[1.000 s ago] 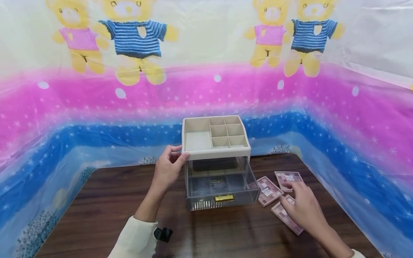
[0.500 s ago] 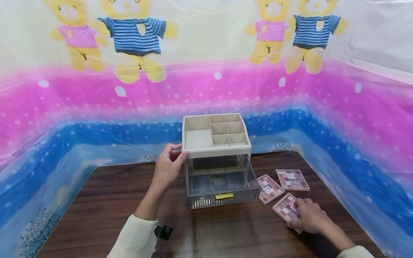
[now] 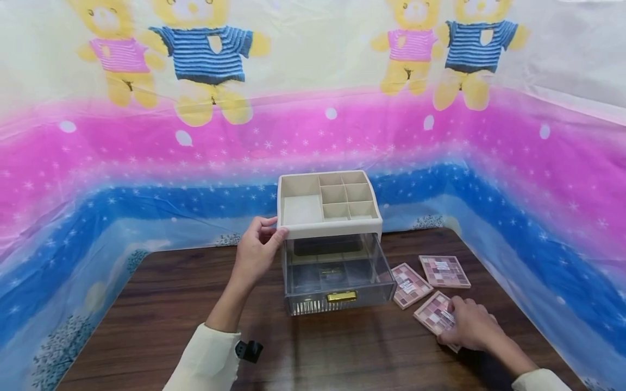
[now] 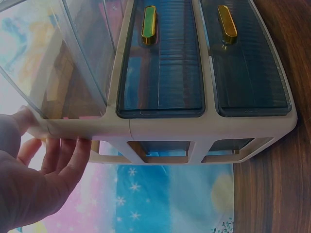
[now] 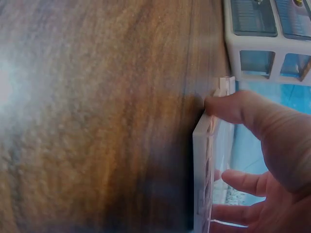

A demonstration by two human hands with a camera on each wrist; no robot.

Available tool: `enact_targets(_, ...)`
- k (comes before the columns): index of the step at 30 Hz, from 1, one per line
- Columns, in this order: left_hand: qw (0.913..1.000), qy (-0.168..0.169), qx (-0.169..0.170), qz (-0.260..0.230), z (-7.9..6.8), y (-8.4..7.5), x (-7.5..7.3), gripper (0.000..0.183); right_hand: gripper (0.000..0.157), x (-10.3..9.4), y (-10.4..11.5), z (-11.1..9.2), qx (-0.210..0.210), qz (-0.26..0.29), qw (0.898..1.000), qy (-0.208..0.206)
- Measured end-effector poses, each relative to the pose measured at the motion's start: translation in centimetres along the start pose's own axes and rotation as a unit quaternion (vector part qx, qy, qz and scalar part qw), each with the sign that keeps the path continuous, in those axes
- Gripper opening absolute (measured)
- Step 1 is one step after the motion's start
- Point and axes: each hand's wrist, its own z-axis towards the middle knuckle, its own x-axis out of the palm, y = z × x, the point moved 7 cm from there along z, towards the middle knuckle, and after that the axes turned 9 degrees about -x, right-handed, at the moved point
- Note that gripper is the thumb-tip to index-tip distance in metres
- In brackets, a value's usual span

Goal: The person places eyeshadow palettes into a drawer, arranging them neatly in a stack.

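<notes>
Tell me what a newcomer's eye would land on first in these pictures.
Probably the bright backdrop behind the table, with yellow teddy bears in pink and blue shirts along its top. Next comes the cream organizer standing on the table, its smoky clear top drawer pulled out and the left hand gripping its upper left edge. Right of it, the right hand grips the nearest of three pinkish palettes.

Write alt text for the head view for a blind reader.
A person's right hand grips the nearest of three pink palettes on a dark wooden table. The left hand holds the side of a cream organizer, its see-through drawer pulled out; a teddy-bear-print cloth hangs behind.
</notes>
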Motion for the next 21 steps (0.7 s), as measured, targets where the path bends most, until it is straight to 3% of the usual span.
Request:
enact_targets(2, 1.0000, 0.003, 0.000, -0.002, 0.0, 0.0, 0.1, 0.041, 0.076, -0.6, 0.2, -0.1, -0.012, 0.009, 1.000, -0.009)
enact_targets(5, 1.0000, 0.002, -0.003, -0.001, 0.0, 0.0, 0.1, 0.041, 0.072, -2.3, 1.4, -0.3, -0.061, 0.036, 0.997, -0.042)
enact_targets(9, 1.0000, -0.002, -0.005, -0.001, 0.0, 0.1, -0.1, 0.042, 0.069, -5.5, 4.0, -0.9, -0.132, 0.079, 0.984, -0.089)
enact_targets(14, 1.0000, -0.002, -0.005, 0.001, 0.0, 0.0, -0.1, 0.043, 0.071, -9.4, 6.6, -1.7, -0.197, 0.113, 0.967, -0.113)
enact_targets(19, 1.0000, -0.003, -0.007, 0.001, 0.0, 0.1, 0.0, 0.042, 0.070, -12.3, 9.2, -2.1, -0.267, 0.191, 0.940, -0.099)
enact_targets(21, 1.0000, -0.004, -0.007, 0.000, 0.1, 0.1, 0.0, 0.041, 0.073, -13.1, 10.5, -2.1, -0.285, 0.196, 0.934, -0.087)
